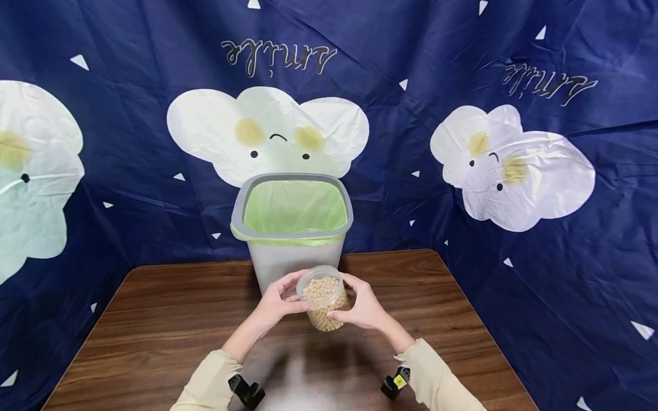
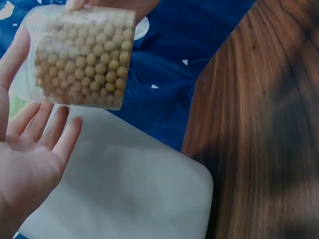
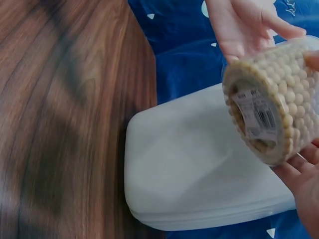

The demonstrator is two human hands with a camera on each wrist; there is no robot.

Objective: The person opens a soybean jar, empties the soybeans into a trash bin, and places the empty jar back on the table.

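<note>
A clear plastic jar full of pale round beans is tilted in the air in front of a grey bin. My right hand grips the jar's lower part. In the right wrist view its fingers curl under the jar's base, which carries a barcode label. My left hand is by the jar's lid end. The left wrist view shows that hand spread, its fingers straight and just below the jar, its thumb alongside.
The bin has a grey rim and a green liner, and stands at the far edge of a wooden table. A dark blue cloth with cloud prints surrounds the table. Black wrist mounts sit on both sleeves.
</note>
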